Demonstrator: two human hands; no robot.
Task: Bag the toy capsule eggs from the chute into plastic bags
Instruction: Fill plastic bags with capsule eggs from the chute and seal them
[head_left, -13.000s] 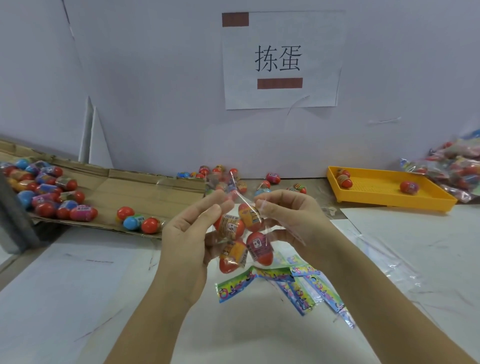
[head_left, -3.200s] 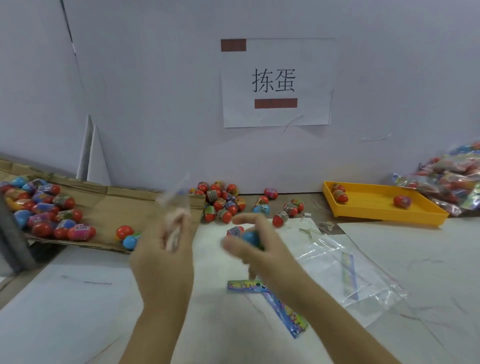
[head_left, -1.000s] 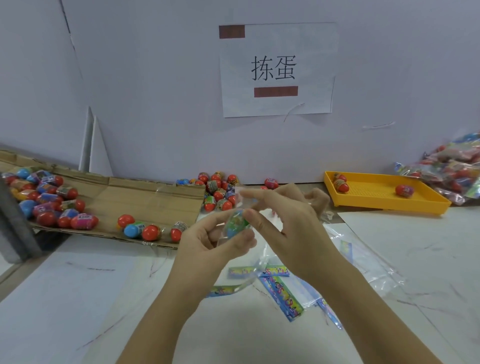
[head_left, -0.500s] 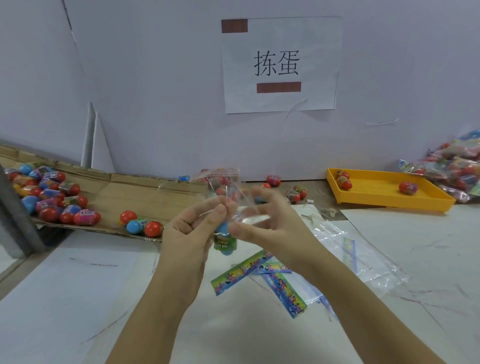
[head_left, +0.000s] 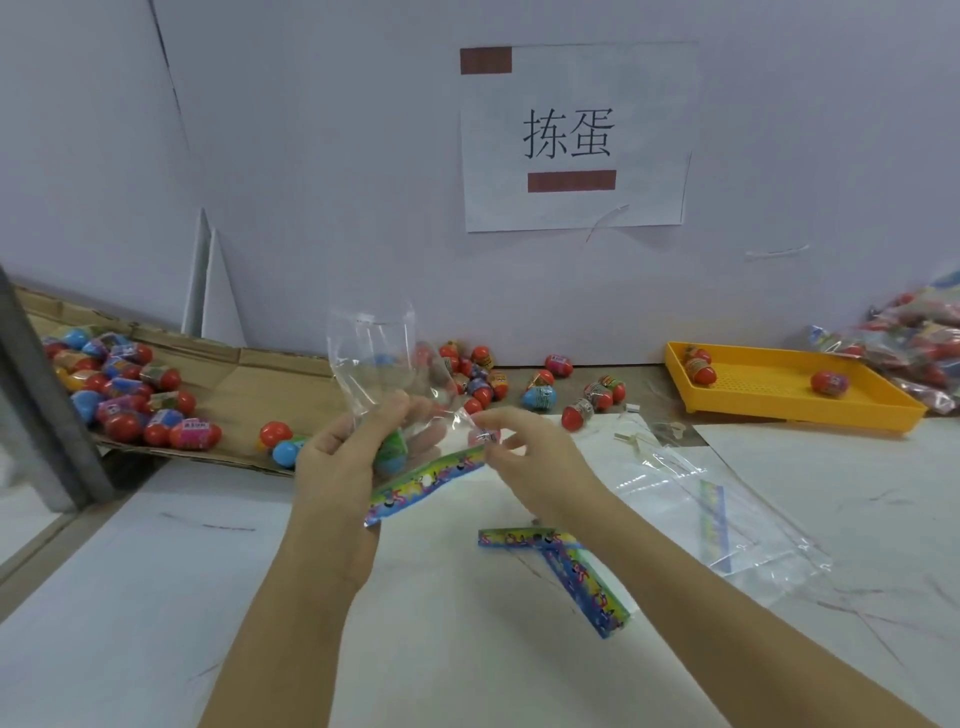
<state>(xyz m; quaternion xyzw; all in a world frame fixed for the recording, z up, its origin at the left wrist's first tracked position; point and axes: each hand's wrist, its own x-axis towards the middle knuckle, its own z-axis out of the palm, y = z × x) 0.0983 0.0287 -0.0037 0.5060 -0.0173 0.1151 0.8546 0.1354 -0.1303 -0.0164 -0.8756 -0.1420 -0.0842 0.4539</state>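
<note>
My left hand (head_left: 340, 467) grips the lower part of a clear plastic bag (head_left: 376, 364), thumb in front and fingers curled behind the film. The film rises crumpled above my knuckles. Inside it, against my left fingers, sits a green-and-blue capsule egg (head_left: 392, 449). The bag's bright printed header strip (head_left: 426, 480) slants from my left wrist up toward my right hand (head_left: 540, 470), which pinches the bag between thumb and forefinger just above the strip's upper end. Something small and pinkish shows at those fingertips; I cannot tell what it is. Both hands are raised above the white desk (head_left: 156, 623).

On the desk below my right forearm lie two more printed strips (head_left: 571, 566), and just beside them a spread of empty clear bags (head_left: 727, 519).

Toward the desk's far left corner lies the flat brown cardboard chute (head_left: 270, 384). It carries a heap of red, blue and pink capsule eggs (head_left: 124, 395), and a red egg (head_left: 275, 434) and a blue one rest at its near lip. Loose eggs (head_left: 483, 374) are scattered along the far edge against the wall.

Nearer the far right corner a yellow plastic tray (head_left: 805, 415) holds three eggs, and beyond it lies a pile of filled bags (head_left: 919, 338). A white paper sign (head_left: 571, 208) hangs on the wall. A grey post (head_left: 47, 415) leans at the left edge.
</note>
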